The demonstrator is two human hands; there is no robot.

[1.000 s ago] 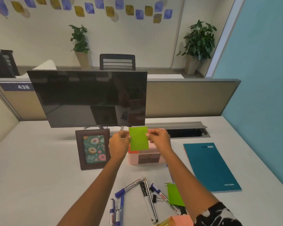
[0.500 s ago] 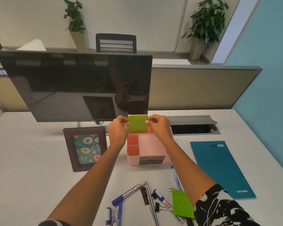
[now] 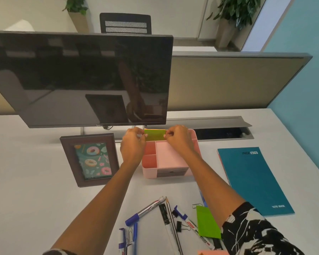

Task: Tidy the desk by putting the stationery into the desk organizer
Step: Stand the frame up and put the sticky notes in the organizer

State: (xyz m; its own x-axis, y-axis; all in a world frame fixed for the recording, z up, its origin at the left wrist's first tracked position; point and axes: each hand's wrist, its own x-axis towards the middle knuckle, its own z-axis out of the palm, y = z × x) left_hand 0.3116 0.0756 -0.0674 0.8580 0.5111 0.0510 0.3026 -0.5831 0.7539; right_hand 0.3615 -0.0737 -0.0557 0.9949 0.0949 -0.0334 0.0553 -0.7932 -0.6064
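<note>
Step in hand: Two hands ease a green sticky-note pad [image 3: 155, 137] into the rear slot of the pink desk organizer [image 3: 149, 172].
Left hand [image 3: 133, 146]: pinches the pad's left edge.
Right hand [image 3: 179, 140]: pinches the pad's right edge.
Pad: upright and partly sunk at the organizer's back, just below the monitor [image 3: 77, 78].
Next move: likely calls for both pinches to let go evenly so the pad drops straight.
Organizer: the two small left cells and the wide tray show nothing inside; the front drawer is closed, its contents hidden.
Waiting on the bench [image 3: 35, 181]: markers and pens [image 3: 151, 208], a binder clip [image 3: 180, 226], a second green pad [image 3: 206, 223].
</note>
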